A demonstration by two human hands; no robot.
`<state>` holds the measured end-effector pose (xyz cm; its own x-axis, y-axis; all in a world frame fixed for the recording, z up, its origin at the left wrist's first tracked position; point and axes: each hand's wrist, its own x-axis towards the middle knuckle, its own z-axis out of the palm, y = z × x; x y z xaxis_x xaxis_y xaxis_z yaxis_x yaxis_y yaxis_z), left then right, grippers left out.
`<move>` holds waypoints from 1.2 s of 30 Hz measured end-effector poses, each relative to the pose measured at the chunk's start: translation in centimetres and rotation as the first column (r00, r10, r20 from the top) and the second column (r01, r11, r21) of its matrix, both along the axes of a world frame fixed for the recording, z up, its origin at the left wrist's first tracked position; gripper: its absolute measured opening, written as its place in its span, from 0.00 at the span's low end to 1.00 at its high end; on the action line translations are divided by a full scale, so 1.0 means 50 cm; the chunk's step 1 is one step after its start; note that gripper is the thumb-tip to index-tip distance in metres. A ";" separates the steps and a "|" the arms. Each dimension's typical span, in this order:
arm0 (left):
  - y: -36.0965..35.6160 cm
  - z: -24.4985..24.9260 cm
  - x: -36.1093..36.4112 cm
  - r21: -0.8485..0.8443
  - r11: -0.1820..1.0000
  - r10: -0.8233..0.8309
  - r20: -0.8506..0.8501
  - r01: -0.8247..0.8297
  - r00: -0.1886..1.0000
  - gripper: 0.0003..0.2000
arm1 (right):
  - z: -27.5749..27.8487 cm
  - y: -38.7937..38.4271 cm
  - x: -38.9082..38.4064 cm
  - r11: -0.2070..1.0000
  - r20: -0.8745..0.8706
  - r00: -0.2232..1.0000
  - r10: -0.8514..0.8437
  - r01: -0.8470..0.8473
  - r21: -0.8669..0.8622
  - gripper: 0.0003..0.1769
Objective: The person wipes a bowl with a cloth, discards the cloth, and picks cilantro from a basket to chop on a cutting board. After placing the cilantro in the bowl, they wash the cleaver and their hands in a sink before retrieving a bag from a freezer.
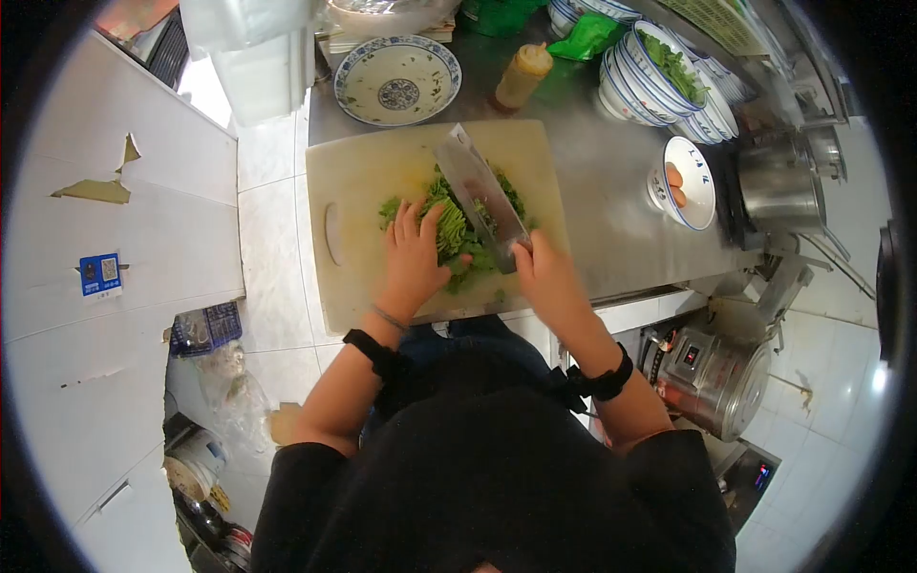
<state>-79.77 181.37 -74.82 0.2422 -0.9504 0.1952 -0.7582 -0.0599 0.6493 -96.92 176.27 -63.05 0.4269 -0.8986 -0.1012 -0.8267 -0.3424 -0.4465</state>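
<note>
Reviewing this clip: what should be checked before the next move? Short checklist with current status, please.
1. Right hand gripping the cleaver: ok.
2. Left hand on the greens: ok.
3. Left fingers safely clear of the edge: cannot tell; they are close to the blade.
4. Greens on the cutting board: ok.
5. Board secured against slipping: cannot tell.
6. Egg bowl apart from the board: ok.

cleaver (480,194): handle hidden by right fingers (523,258) | greens (447,227): partly behind cleaver | blue label (100,274): print too small

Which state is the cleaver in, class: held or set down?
Held: the right hand grips the cleaver at one end, greens on both sides of its blade.
</note>
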 end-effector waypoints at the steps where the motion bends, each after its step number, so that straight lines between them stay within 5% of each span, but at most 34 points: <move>1: -0.003 -0.010 -0.004 -0.044 0.999 0.000 0.021 0.001 1.000 0.37 | 0.000 0.001 -0.002 0.999 0.008 1.000 0.030 -0.030 -0.026 0.15; 10: -0.022 -0.062 -0.002 -0.263 0.962 0.054 -0.104 -0.080 0.993 0.19 | -0.031 0.006 0.005 0.998 -0.130 0.990 0.051 -0.046 0.040 0.14; 20: -0.032 -0.086 -0.015 -0.263 0.962 0.080 -0.002 -0.078 0.997 0.16 | -0.077 -0.009 0.048 0.985 -0.282 0.958 0.055 -0.005 0.175 0.15; 29: -0.031 -0.101 -0.015 -0.257 0.961 0.086 -0.060 -0.099 0.995 0.16 | -0.111 -0.011 0.014 0.991 -0.152 0.986 0.067 -0.048 0.128 0.16; 32: -0.033 -0.100 -0.012 -0.254 0.962 0.087 -0.054 -0.098 0.995 0.16 | -0.109 0.013 -0.011 0.988 -0.285 0.952 0.111 -0.075 0.132 0.14; 36: -0.033 -0.096 -0.008 -0.257 0.964 0.067 -0.009 -0.067 0.998 0.17 | -0.170 0.006 0.014 0.999 -0.114 0.993 0.039 -0.037 0.023 0.15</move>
